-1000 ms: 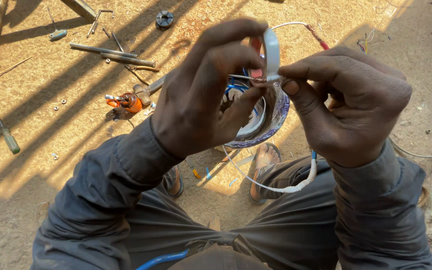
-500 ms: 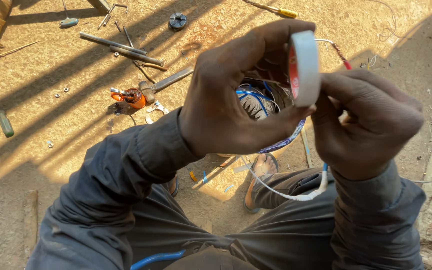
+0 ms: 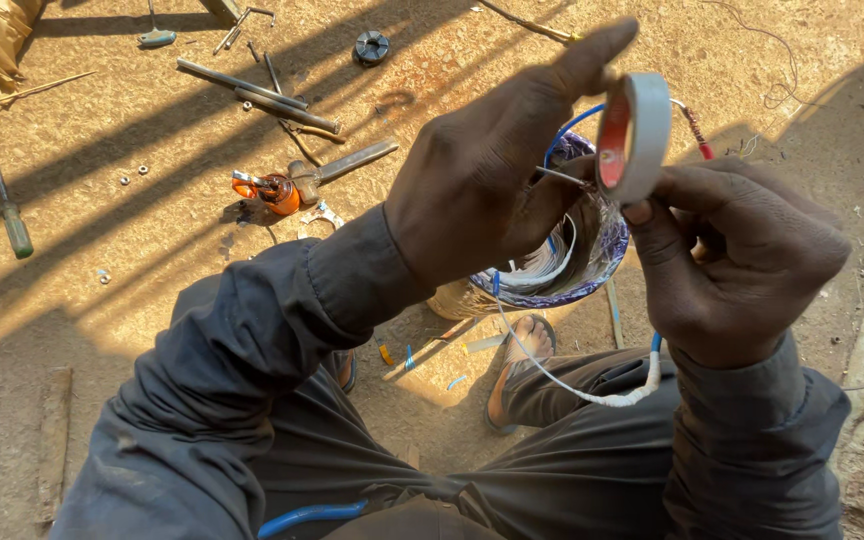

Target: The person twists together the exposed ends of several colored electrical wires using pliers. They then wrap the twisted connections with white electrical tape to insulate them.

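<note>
A: Item one, the hands?

B: Left hand (image 3: 487,185), closed about the near side of a round wound coil (image 3: 577,255), forefinger stretched up past a roll of white tape (image 3: 637,135). Right hand (image 3: 737,255), gripping that tape roll between thumb and fingers, roll held on edge, red inner core facing the left hand.

A: Position of the tape?

B: Raised just above the coil, between the two hands, touching the right thumb; whether the left forefinger touches it I cannot tell.

A: The coil itself?

B: Bundled pale windings with a purple-blue band round the outside, held over the lap. A blue wire (image 3: 567,128) arcs from its top; a white sleeved lead (image 3: 592,392) loops below it towards the right wrist.

A: Ground stock?

B: Sandy floor (image 3: 132,300). One green-handled screwdriver (image 3: 7,200), far left. Two long metal rods (image 3: 257,95), side by side, upper left. One orange-bodied tool (image 3: 277,190) beside a flat metal tool (image 3: 347,165). One small dark round part (image 3: 371,46), top centre. Loose nuts (image 3: 132,176) near the screwdriver.

A: Person?

B: Seated, dark grey sleeves and trousers, sandalled foot (image 3: 522,365) beneath the coil.
</note>
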